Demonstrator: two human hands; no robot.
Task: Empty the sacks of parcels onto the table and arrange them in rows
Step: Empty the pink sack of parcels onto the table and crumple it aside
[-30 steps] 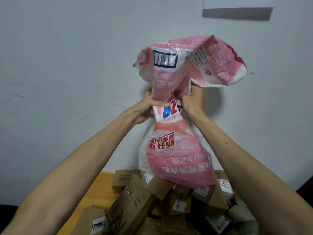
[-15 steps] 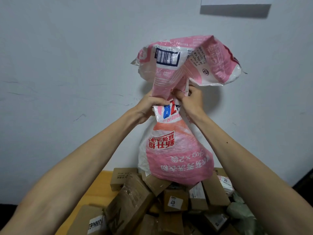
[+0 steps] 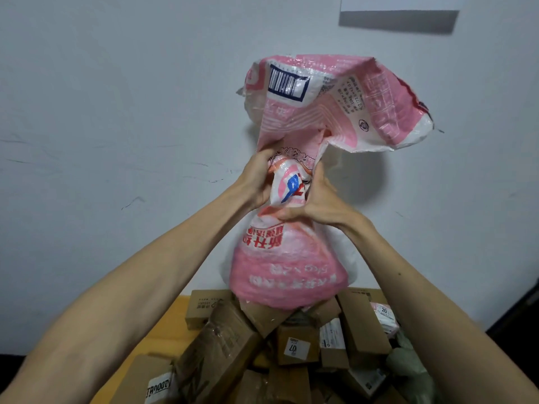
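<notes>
A pink and white woven sack [image 3: 291, 266] hangs upside down above the table, its mouth pointing down over a heap of cardboard parcels [image 3: 294, 342]. My left hand [image 3: 256, 179] grips the sack's bunched middle from the left. My right hand [image 3: 318, 199] grips the same waist from the right, a little lower, thumb across the front. The sack's bottom end [image 3: 335, 103] flops open above both hands. Several brown boxes with white labels lie piled under the sack's mouth; whether more parcels are inside is hidden.
A yellow wooden table [image 3: 172, 319] shows at the left of the heap. A grey-green soft parcel [image 3: 408, 363] lies at the right. The white wall [image 3: 116, 112] stands close behind, with a white sheet [image 3: 399, 2] fixed near the top.
My right hand has slid down the sack's waist and now clasps it lower. The sack's lower part has swung slightly, and the loose top has flopped wider.
</notes>
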